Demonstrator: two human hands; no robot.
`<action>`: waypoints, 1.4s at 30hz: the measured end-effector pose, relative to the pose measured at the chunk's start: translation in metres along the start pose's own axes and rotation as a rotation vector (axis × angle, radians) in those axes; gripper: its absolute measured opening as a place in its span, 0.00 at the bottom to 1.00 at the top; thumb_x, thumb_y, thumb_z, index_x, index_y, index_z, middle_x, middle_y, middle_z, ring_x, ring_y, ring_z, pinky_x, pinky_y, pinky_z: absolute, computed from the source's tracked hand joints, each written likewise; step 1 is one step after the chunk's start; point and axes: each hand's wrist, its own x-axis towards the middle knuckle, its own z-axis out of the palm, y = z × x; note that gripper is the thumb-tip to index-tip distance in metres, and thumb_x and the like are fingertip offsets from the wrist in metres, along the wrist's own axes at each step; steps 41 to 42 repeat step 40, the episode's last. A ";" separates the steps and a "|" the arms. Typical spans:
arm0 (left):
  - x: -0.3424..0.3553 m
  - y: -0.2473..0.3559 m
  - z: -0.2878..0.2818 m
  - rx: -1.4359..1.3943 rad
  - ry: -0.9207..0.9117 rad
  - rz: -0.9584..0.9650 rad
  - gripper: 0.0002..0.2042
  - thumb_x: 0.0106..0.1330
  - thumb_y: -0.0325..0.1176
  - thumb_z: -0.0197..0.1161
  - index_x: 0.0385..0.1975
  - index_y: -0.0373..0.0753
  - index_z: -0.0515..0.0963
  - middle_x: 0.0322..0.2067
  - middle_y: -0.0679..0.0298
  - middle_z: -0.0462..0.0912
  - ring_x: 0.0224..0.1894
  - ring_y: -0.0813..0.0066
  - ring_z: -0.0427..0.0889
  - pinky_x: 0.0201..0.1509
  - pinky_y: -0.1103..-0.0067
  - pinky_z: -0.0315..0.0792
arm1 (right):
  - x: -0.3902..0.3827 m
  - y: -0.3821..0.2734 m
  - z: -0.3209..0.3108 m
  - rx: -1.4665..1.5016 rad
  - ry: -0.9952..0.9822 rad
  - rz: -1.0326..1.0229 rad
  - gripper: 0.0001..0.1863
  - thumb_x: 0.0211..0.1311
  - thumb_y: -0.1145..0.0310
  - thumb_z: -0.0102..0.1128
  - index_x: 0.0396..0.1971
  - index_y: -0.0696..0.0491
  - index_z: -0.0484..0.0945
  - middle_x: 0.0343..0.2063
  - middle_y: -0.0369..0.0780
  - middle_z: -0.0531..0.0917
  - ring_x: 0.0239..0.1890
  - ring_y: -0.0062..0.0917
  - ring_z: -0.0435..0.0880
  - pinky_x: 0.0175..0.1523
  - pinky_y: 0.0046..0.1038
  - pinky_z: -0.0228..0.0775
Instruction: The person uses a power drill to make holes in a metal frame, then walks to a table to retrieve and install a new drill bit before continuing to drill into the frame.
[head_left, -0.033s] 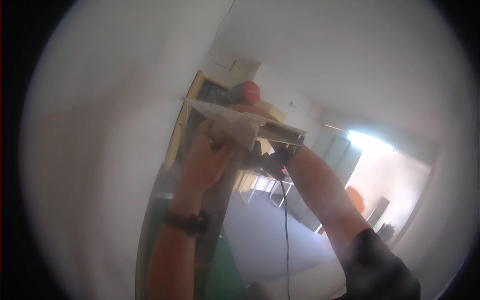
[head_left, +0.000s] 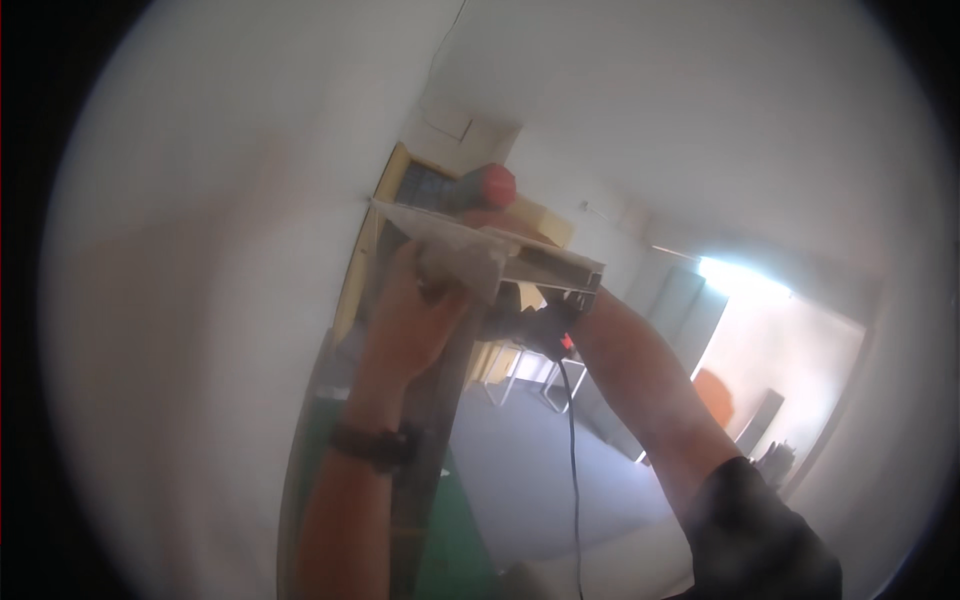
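Raised in front of me, a pale hollow panel or channel (head_left: pixel 545 265) reaches from the wall at left toward the right, its open end facing me. My left hand (head_left: pixel 410 320), with a dark band on the wrist, is closed on its near left part; the fingertips are partly covered. Behind the panel is a corded power tool (head_left: pixel 545 328) with a dark body and a red rounded end (head_left: pixel 497 186) above. My right hand (head_left: pixel 505 222) shows partly over the panel, wrapped round the tool; most of its fingers are hidden. The tool's working tip is out of sight.
A white wall (head_left: pixel 200 300) rises close on the left. The tool's black cord (head_left: pixel 574 450) hangs down past the grey floor (head_left: pixel 510 460). Green material (head_left: pixel 455 540) lies below. White-legged tables (head_left: pixel 510 375) and a bright window (head_left: pixel 745 280) are farther off.
The panel's open end and the tool's red end have shifted slightly left. Both hands keep their hold.
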 end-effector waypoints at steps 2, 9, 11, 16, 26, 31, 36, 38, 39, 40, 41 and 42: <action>0.003 -0.006 -0.006 0.088 -0.011 0.112 0.35 0.68 0.38 0.66 0.69 0.33 0.57 0.55 0.49 0.77 0.57 0.61 0.78 0.58 0.72 0.73 | -0.004 -0.009 0.015 0.167 0.030 -0.008 0.15 0.68 0.58 0.58 0.47 0.50 0.81 0.43 0.38 0.83 0.44 0.20 0.82 0.46 0.22 0.74; 0.008 -0.001 -0.013 0.208 -0.021 0.078 0.20 0.68 0.28 0.64 0.58 0.32 0.72 0.56 0.52 0.77 0.58 0.59 0.77 0.61 0.70 0.70 | 0.045 0.039 0.004 0.074 0.338 0.362 0.32 0.55 0.39 0.65 0.44 0.56 0.85 0.39 0.43 0.86 0.44 0.28 0.84 0.50 0.29 0.74; 0.000 0.010 -0.025 0.134 0.018 0.055 0.19 0.69 0.28 0.64 0.57 0.29 0.73 0.55 0.52 0.79 0.58 0.65 0.76 0.63 0.73 0.67 | 0.058 0.026 0.025 0.107 0.358 0.439 0.29 0.59 0.43 0.64 0.44 0.56 0.85 0.40 0.42 0.86 0.44 0.27 0.84 0.50 0.29 0.74; -0.004 -0.003 -0.037 0.535 -0.035 -0.018 0.23 0.73 0.37 0.61 0.60 0.27 0.70 0.57 0.54 0.78 0.59 0.66 0.74 0.63 0.75 0.67 | 0.023 -0.004 0.021 -0.123 0.415 0.523 0.33 0.59 0.42 0.65 0.47 0.59 0.83 0.42 0.48 0.85 0.47 0.30 0.83 0.53 0.32 0.74; -0.020 0.030 -0.041 0.453 0.184 -0.163 0.30 0.77 0.40 0.53 0.72 0.29 0.55 0.68 0.52 0.65 0.67 0.63 0.67 0.70 0.73 0.60 | -0.155 0.094 0.069 0.615 0.563 0.290 0.14 0.60 0.63 0.68 0.42 0.53 0.80 0.34 0.32 0.79 0.39 0.19 0.75 0.46 0.26 0.70; -0.047 0.008 -0.040 0.642 0.340 -0.155 0.32 0.77 0.41 0.53 0.73 0.30 0.52 0.70 0.48 0.61 0.69 0.61 0.65 0.71 0.72 0.58 | -0.282 0.209 0.152 0.682 0.599 0.411 0.16 0.59 0.65 0.69 0.46 0.53 0.79 0.37 0.33 0.80 0.42 0.21 0.76 0.50 0.27 0.70; -0.043 -0.047 -0.057 0.903 0.417 0.009 0.31 0.77 0.38 0.53 0.73 0.28 0.52 0.70 0.47 0.62 0.68 0.59 0.66 0.71 0.71 0.60 | -0.382 0.319 0.227 0.556 0.547 0.826 0.22 0.57 0.65 0.69 0.52 0.52 0.77 0.43 0.37 0.81 0.47 0.24 0.78 0.56 0.29 0.70; -0.034 -0.051 -0.052 0.914 0.441 -0.040 0.31 0.76 0.37 0.52 0.72 0.28 0.53 0.69 0.47 0.63 0.68 0.58 0.67 0.72 0.70 0.60 | -0.423 0.373 0.254 0.643 0.563 0.841 0.24 0.57 0.66 0.69 0.55 0.51 0.77 0.45 0.38 0.82 0.49 0.25 0.78 0.58 0.30 0.69; -0.033 -0.058 -0.051 0.749 0.489 -0.063 0.31 0.76 0.38 0.52 0.73 0.29 0.51 0.69 0.47 0.63 0.68 0.58 0.67 0.73 0.67 0.59 | -0.447 0.393 0.266 0.684 0.584 0.802 0.28 0.57 0.67 0.67 0.60 0.48 0.73 0.51 0.41 0.80 0.57 0.27 0.75 0.63 0.29 0.66; -0.033 -0.065 -0.052 0.583 0.537 -0.082 0.32 0.76 0.39 0.53 0.73 0.30 0.50 0.69 0.47 0.63 0.69 0.57 0.67 0.75 0.63 0.58 | -0.468 0.411 0.279 0.725 0.607 0.758 0.33 0.57 0.69 0.65 0.65 0.45 0.69 0.58 0.44 0.78 0.65 0.29 0.73 0.69 0.29 0.62; -0.033 -0.065 -0.052 0.583 0.537 -0.082 0.32 0.76 0.39 0.53 0.73 0.30 0.50 0.69 0.47 0.63 0.69 0.57 0.67 0.75 0.63 0.58 | -0.468 0.411 0.279 0.725 0.607 0.758 0.33 0.57 0.69 0.65 0.65 0.45 0.69 0.58 0.44 0.78 0.65 0.29 0.73 0.69 0.29 0.62; -0.033 -0.065 -0.052 0.583 0.537 -0.082 0.32 0.76 0.39 0.53 0.73 0.30 0.50 0.69 0.47 0.63 0.69 0.57 0.67 0.75 0.63 0.58 | -0.468 0.411 0.279 0.725 0.607 0.758 0.33 0.57 0.69 0.65 0.65 0.45 0.69 0.58 0.44 0.78 0.65 0.29 0.73 0.69 0.29 0.62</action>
